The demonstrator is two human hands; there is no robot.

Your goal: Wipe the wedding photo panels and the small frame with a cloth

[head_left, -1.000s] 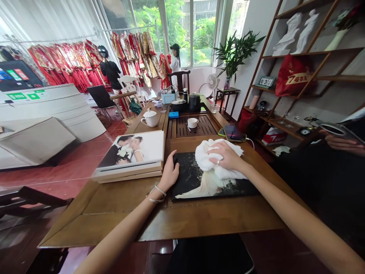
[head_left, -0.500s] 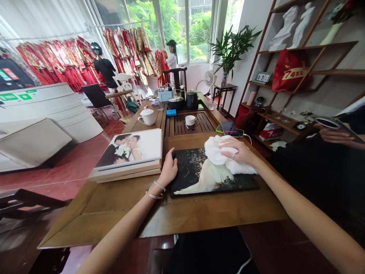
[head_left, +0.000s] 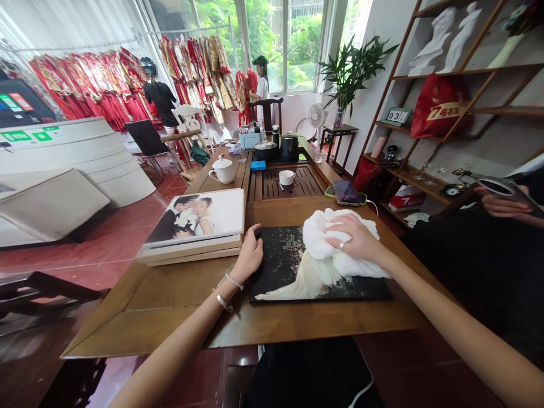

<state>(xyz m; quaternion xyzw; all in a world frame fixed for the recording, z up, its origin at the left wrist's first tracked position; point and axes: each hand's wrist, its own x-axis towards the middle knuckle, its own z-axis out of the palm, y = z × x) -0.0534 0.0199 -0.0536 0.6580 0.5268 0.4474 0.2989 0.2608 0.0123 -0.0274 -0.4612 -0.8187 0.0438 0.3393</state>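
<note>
1 cloth (head_left: 318, 238) shifted right | right hand (head_left: 355, 241): grip holding it | left hand (head_left: 250, 255) at 1 black picture (head_left: 278, 266): can't tell grip

Desk (head_left: 314, 323), clearances: an open strip runs along the near edge of the dark panel (head_left: 278, 266), widening toward the near left corner. Passage at the panel's left is blocked by the left hand (head_left: 250, 253) and the stacked photographs (head_left: 204, 218); at its far right, by the bunched cloth (head_left: 318, 238) and, beyond it, the phones (head_left: 348, 194).
</note>
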